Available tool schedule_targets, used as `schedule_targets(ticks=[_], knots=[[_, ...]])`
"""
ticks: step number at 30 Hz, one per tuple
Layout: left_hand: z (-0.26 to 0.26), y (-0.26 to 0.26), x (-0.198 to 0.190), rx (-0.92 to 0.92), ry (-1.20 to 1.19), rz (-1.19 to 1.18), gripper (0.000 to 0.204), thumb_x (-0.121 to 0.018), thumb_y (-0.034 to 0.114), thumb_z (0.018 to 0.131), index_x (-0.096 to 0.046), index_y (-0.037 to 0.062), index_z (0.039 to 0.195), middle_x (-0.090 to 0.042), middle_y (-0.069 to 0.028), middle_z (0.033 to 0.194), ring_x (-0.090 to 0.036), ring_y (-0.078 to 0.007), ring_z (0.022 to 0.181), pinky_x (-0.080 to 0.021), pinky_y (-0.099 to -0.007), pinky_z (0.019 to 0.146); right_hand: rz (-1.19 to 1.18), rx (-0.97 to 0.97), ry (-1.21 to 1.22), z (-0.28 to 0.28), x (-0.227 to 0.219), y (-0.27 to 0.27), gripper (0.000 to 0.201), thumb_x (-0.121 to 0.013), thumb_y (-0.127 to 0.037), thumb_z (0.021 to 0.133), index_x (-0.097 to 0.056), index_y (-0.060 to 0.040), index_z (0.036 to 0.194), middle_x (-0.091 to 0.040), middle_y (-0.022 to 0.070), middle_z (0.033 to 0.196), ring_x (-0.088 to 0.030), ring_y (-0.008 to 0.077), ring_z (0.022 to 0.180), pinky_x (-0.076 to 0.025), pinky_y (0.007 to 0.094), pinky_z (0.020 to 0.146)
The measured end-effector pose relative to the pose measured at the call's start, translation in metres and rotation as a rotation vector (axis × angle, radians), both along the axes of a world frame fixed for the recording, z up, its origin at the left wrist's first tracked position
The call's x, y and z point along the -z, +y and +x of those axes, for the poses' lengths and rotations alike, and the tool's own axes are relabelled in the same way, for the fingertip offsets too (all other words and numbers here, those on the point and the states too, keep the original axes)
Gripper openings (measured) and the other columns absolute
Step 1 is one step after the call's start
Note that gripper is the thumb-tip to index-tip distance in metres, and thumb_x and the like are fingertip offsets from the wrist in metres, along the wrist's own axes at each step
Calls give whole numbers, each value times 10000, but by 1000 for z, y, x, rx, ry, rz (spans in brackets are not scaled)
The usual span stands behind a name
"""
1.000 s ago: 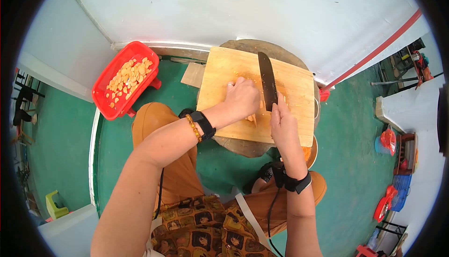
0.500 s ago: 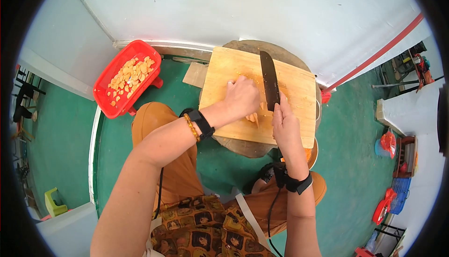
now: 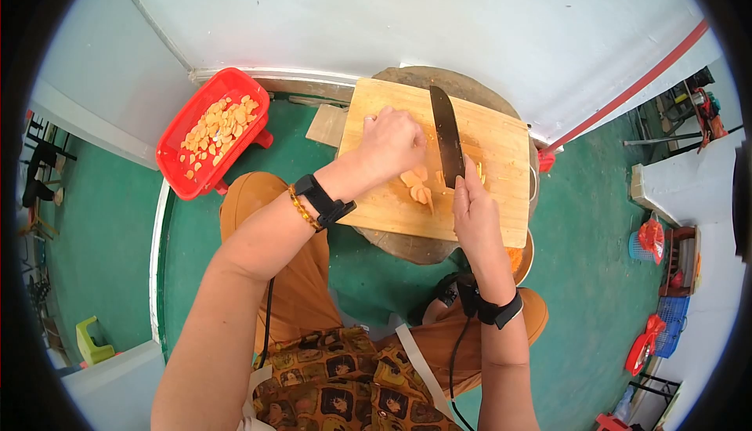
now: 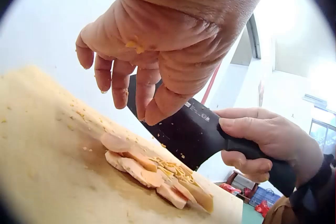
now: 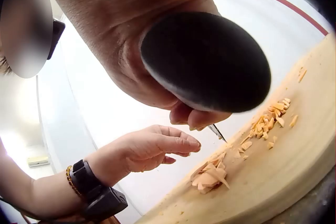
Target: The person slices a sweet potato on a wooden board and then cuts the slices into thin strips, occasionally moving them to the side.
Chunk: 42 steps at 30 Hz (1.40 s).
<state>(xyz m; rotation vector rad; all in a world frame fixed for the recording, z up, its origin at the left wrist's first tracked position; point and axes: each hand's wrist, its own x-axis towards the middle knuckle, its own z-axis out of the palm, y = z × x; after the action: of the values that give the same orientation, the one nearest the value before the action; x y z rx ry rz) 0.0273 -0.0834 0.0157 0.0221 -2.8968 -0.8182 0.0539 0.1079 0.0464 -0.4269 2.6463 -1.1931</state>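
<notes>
A wooden cutting board [image 3: 505,188] lies on a round stump-like block [image 3: 407,249]. My left hand [image 3: 389,145] hovers over the board, its fingers hanging loosely bent with nothing in them; bits of orange stick to the palm in the left wrist view. Below it sits a small pile of pale orange vegetable slices [image 4: 140,174]. My right hand [image 3: 478,215] grips the handle of a black-bladed kitchen knife [image 3: 446,129], the blade pointing away over the board. Thin cut strips [image 5: 265,121] lie beside the slices, near the blade.
To the left, a red plastic basin [image 3: 169,149] holds many orange slices. A bowl [image 3: 527,255] with orange pieces stands under the board's near right corner. A white wall [image 3: 376,16] rises just behind the block. Baskets [image 3: 672,323] line the far right.
My left hand has lifted off the slices and moved up and left, leaving the pile uncovered. The knife has shifted slightly left, still in my right hand.
</notes>
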Motion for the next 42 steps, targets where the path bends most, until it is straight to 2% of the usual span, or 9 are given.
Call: schedule_targets(ticks=[5, 17, 20, 23, 29, 32, 38, 41, 42], knots=[[-1, -4, -4, -3, -35, -7, 86, -662, 187, 746, -717, 125, 768, -659, -79, 927, -545, -301, 992, -416, -458, 830, 57, -48, 106, -2, 25, 4, 411, -436, -149, 964, -408, 10, 1342, -591, 326, 884, -615, 453, 843, -482, 457, 713], [-10, -4, 14, -7, -92, -109, 204, -637, 234, 770, -708, 73, 874, -647, -135, 972, -565, -326, 994, -434, -453, 850, 33, 31, 16, -4, 4, 7, 390, -439, -127, 963, -425, -13, 1336, -591, 315, 914, -619, 433, 865, -489, 422, 716], [-12, 3, 15, -32, -65, -73, 187, -635, 226, 773, -711, 85, 867, -642, -122, 972, -549, -315, 998, -404, -461, 853, -31, -85, 333, -12, 56, 16, 394, -430, -149, 973, -435, -13, 1343, -545, 161, 683, -532, 193, 573, -435, 339, 549], [-17, 8, 18, -42, -72, -73, 166, -637, 218, 771, -712, 93, 849, -642, -110, 942, -534, -306, 1004, -376, -471, 847, -26, 9, 39, -8, 36, 16, 394, -441, -150, 970, -443, -15, 1340, -556, 157, 677, -538, 201, 572, -436, 341, 546], [-17, 29, 26, 6, -100, -33, 128, -671, 202, 741, -720, 128, 833, -646, -92, 924, -527, -304, 1017, -360, -494, 840, 22, 48, 136, -12, 32, 21, 389, -431, -146, 971, -448, -26, 1340, -519, 117, 639, -529, 183, 564, -436, 335, 538], [-17, 43, 31, 70, -152, -43, 121, -684, 208, 733, -716, 139, 826, -638, -77, 916, -522, -304, 1004, -356, -501, 835, -21, 49, 61, -8, 20, 15, 389, -448, -121, 959, -436, 12, 1324, -583, 317, 869, -627, 424, 819, -482, 427, 689], [-4, 45, 19, 111, -139, -41, 124, -693, 190, 702, -701, 130, 810, -617, -54, 904, -515, -296, 970, -348, -502, 830, -11, 54, -4, -10, 15, 13, 398, -435, -121, 966, -413, -43, 1356, -592, 292, 871, -632, 402, 798, -488, 401, 682], [-4, 42, 27, 108, -121, -37, 136, -690, 183, 691, -701, 126, 814, -613, -61, 903, -513, -296, 974, -344, -501, 833, -139, 84, 70, -10, 17, 13, 391, -418, -150, 975, -442, -59, 1355, -487, 63, 624, -457, 129, 478, -398, 293, 463], [-4, 42, 26, 110, -122, -40, 137, -688, 182, 691, -702, 126, 815, -612, -63, 902, -512, -297, 975, -343, -501, 833, -132, 76, 112, -11, 22, 12, 388, -415, -152, 976, -444, -65, 1354, -482, 60, 621, -453, 127, 475, -396, 292, 459]])
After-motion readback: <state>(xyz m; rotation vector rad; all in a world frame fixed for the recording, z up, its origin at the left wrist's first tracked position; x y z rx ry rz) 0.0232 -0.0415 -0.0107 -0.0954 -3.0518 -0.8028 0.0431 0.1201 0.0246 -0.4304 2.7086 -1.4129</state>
